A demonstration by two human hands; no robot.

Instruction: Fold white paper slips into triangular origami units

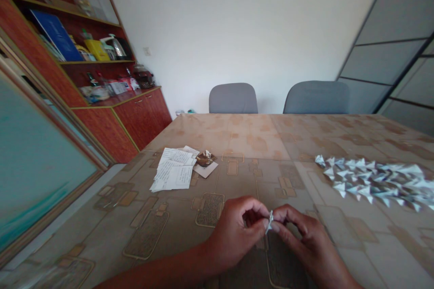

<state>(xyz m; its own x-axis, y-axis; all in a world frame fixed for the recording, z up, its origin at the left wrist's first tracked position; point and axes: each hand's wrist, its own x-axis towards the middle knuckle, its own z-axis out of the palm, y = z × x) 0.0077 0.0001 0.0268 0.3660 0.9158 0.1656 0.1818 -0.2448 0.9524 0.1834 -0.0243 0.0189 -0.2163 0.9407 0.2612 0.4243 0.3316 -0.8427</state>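
A small folded piece of white paper (270, 222) is pinched between my two hands, just above the near part of the table. My left hand (239, 228) grips it from the left with thumb and index finger. From the right, the thumb and forefinger of my right hand (300, 235) close on its other side. Its exact shape is too small to make out. Printed paper sheets (174, 169) lie in a loose pile to the left. Folded paper pieces (373, 178) stand in several rows to the right.
The patterned tablecloth (237, 140) covers the table. Beside the sheets lies a brown-and-white paper piece (206, 163). Two grey chairs, the left (233, 98) and the right (317, 97), stand behind the far edge. A wooden shelf cabinet (142, 117) is at the left.
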